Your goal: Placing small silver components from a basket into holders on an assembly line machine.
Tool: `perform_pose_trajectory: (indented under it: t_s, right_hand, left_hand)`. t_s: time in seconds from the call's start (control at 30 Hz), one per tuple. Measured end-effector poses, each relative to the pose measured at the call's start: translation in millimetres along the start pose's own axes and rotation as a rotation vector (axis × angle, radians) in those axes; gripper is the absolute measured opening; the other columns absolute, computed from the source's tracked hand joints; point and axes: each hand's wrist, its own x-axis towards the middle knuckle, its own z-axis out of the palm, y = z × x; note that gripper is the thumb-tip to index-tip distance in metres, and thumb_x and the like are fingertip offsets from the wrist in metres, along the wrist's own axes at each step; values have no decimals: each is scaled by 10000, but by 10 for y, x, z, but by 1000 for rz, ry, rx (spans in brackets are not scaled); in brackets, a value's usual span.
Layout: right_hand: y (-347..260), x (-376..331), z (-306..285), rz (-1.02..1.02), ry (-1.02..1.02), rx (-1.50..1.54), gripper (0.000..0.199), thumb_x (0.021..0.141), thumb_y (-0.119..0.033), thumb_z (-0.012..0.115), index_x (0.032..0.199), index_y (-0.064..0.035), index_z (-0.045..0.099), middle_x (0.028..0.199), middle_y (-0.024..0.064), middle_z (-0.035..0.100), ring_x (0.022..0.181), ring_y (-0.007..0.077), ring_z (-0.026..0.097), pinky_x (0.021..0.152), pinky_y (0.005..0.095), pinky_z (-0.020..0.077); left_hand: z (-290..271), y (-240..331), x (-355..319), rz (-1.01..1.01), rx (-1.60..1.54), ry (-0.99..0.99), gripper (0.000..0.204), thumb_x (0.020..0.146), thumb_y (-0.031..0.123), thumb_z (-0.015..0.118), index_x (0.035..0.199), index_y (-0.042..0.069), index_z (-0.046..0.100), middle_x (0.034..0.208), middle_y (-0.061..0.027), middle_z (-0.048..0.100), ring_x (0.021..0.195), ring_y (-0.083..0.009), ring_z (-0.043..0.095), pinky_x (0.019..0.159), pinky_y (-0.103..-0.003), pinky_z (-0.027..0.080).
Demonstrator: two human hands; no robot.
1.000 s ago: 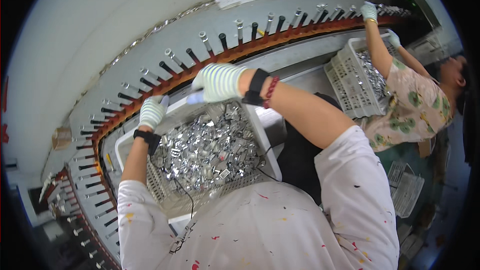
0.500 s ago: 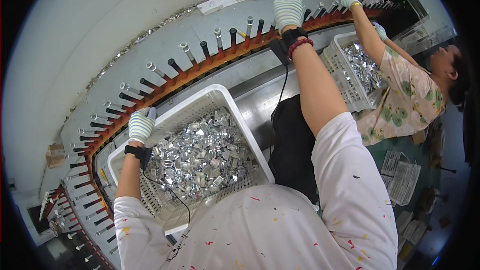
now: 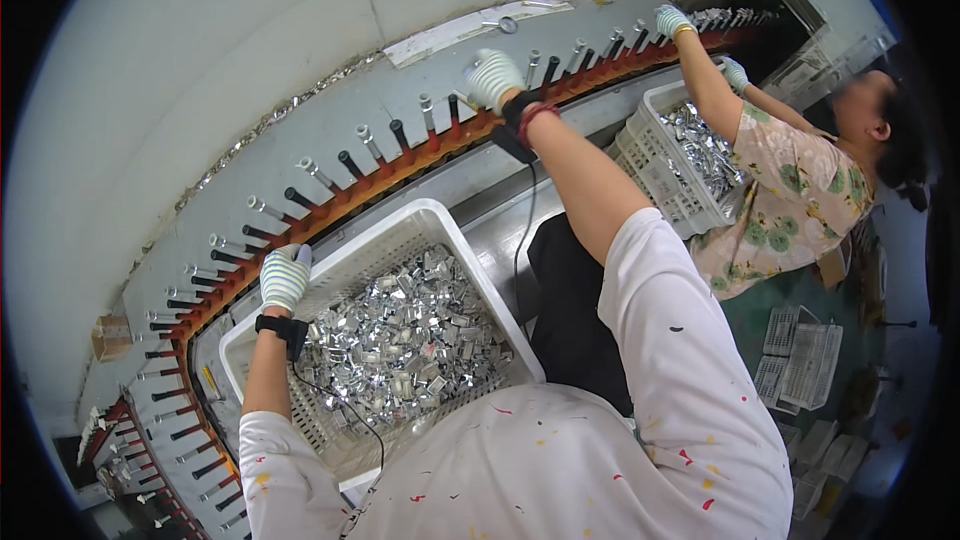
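Both my hands wear striped white-and-green knit gloves. My left hand [image 3: 285,280] is at the far left rim of a white plastic basket [image 3: 432,212], its fingers bent; whatever may be in them is hidden. Inside the basket lies a heap of small shiny silver metal pieces [image 3: 400,335]. My right hand [image 3: 493,78] reaches over the curved row of upright pegs and is smeared by motion, so its grip does not show. Below and left of it stand a silver-topped peg [image 3: 427,115] and a black-topped peg [image 3: 400,135], both with red bases.
The pegs stand on a curved orange rail [image 3: 340,212]. A round-headed tool [image 3: 507,26] lies by a white strip [image 3: 440,38] behind them. To the right, a co-worker [image 3: 790,175] with gloved hands reaches over another basket [image 3: 655,175] of silver pieces. A cardboard box [image 3: 112,338] sits far left.
My right hand has moved left and down, away from the white strip toward the pegs. My left hand stays by the basket rim. The whole view has shifted slightly.
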Motion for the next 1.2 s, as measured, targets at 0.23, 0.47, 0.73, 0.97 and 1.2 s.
perform_pose_trajectory:
  t_s: [0.23, 0.47, 0.73, 0.97, 1.2]
  right_hand:
    - [-552, -442, -822, 151, 154, 462, 256, 752, -125, 543, 972, -42, 644, 964, 207, 644, 929, 367, 619, 802, 440, 500]
    - [-1069, -1057, -1165, -668, -534, 655, 473, 867, -459, 538, 1037, -33, 652, 930, 162, 676, 864, 319, 643, 792, 394, 495]
    - [-1497, -1351, -1587, -652, -328, 1034, 273, 822, -276, 587, 954, -56, 680, 907, 165, 668, 859, 295, 646, 773, 352, 491]
    - [-1767, -1773, -2279, -994, -689, 1477, 244, 823, -127, 513, 966, -57, 697, 755, 94, 648, 563, 160, 581, 532, 248, 469]
    - [-1849, -1882, -2275, -1140, -779, 1437, 246, 830, -139, 512, 983, -59, 687, 776, 98, 647, 591, 167, 586, 554, 258, 473]
  left_hand:
    - [-90, 128, -39, -35, 51, 28, 299, 838, 278, 538, 865, 15, 676, 815, -237, 618, 781, -392, 610, 718, -422, 485]
    - [-176, 378, -89, -47, 65, 37, 306, 839, 298, 530, 873, 32, 677, 830, -230, 621, 798, -391, 612, 730, -426, 483]
    - [-58, 29, -111, 13, 190, 110, 362, 868, 354, 470, 930, 62, 676, 975, -195, 638, 950, -373, 582, 853, -453, 444]
    - [-131, 151, -9, -73, 138, -13, 359, 868, 360, 450, 962, 93, 672, 982, -182, 641, 941, -361, 597, 842, -442, 465]
    - [-124, 168, -223, -113, 87, 74, 373, 863, 362, 461, 924, 64, 676, 901, -183, 650, 873, -364, 612, 810, -426, 481]
